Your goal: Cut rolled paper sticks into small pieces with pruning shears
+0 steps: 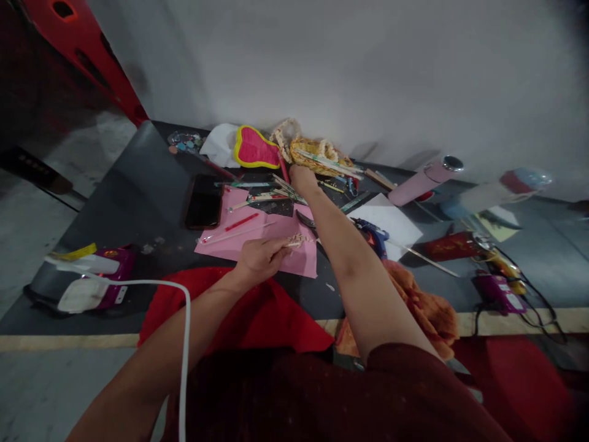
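Here is the small pale, knobbly piece (300, 239), sitting over the pink sheet (297, 264) toward the middle of the tabletop (156, 178), and the left hand (260, 261) has it pinched narrowly between thumb and fingers. Up beyond it goes the right hand (302, 178), stretched toward the far edge, just beside the left end of the yellow woven basket (306, 147); its fingertips are hidden, so I cannot tell whether it grips anything. A loose bunch of printed paper sticks (267, 197) lies between the hands, and a red pen (242, 222) rests on the sheet, near its left side. Off the sheet's upper left corner, a dark phone (204, 202) lies flat. Along the far edge, a yellow-rimmed pink shape (257, 147) leans close to the basket, with crumpled white paper (221, 145) behind its left side. Over to the right, a dark blue tool (375, 236) lies at a white sheet (391, 220), and a pink bottle (423, 181) stands nearer the far edge. Down at the near edge, a red cloth (276, 313) spreads by the left forearm, an orange cloth (427, 307) bunches beside the right, and a purple box (122, 276) sits toward the left corner.
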Tool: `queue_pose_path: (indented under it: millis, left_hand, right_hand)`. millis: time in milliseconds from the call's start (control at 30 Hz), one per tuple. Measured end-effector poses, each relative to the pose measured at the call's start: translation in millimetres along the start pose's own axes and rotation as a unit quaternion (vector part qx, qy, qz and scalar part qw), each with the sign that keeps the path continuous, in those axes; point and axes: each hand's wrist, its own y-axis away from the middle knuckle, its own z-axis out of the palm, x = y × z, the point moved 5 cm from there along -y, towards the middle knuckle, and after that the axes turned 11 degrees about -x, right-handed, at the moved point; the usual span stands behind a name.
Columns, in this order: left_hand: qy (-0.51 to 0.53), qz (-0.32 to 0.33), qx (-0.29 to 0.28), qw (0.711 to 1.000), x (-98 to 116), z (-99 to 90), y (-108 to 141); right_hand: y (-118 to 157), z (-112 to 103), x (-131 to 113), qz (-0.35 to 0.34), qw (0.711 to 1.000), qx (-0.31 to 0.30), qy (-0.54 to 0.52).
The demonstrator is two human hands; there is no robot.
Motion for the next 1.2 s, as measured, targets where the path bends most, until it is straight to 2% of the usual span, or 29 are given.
queue_pose_path:
  millis: [233,333,400,500,633,733,800,933,1100,1200]
  left_hand:
    - [-0.012,-0.003,0.002,1.000,-4,-1.7,1]
    - [-0.020,-0.022,0.016,0.999,-7,-3.8,0]
    - [-0.011,-0.028,0.026,0.999,-8,-6.2,-1]
    - [-0.003,-0.038,0.053,0.998,-9,-12.2,-2]
    - [-0.011,-0.060,0.076,0.995,-11,-17.4,-2]
    - [-0.006,-0.072,0.070,0.995,-12,-16.4,-1]
    - [-0.009,-0.061,0.066,0.996,-11,-15.0,-2]
    - [-0.020,-0.059,0.061,0.996,-11,-13.1,-3]
    - [-0.029,-0.069,0.053,0.996,-13,-11.7,-4]
    - [-0.018,-0.073,0.052,0.996,-13,-10.5,-3]
  right_hand:
    - [7,-6,0,-0.026,0.999,0.018,-0.020]
    - [23,-16,5,-0.052,0.998,0.032,-0.028]
    - [45,-26,5,-0.100,0.991,0.059,-0.061]
    - [95,-31,0,-0.179,0.971,0.072,-0.139]
    - [167,-9,-9,-0.202,0.957,0.043,-0.202]
    - [199,16,-10,-0.189,0.952,0.041,-0.237]
    - [209,28,-7,-0.187,0.945,0.058,-0.260]
    - [210,39,-1,-0.221,0.939,0.046,-0.259]
    - [211,32,5,-0.209,0.941,0.081,-0.254]
    - [212,29,7,-0.190,0.955,0.093,-0.209]
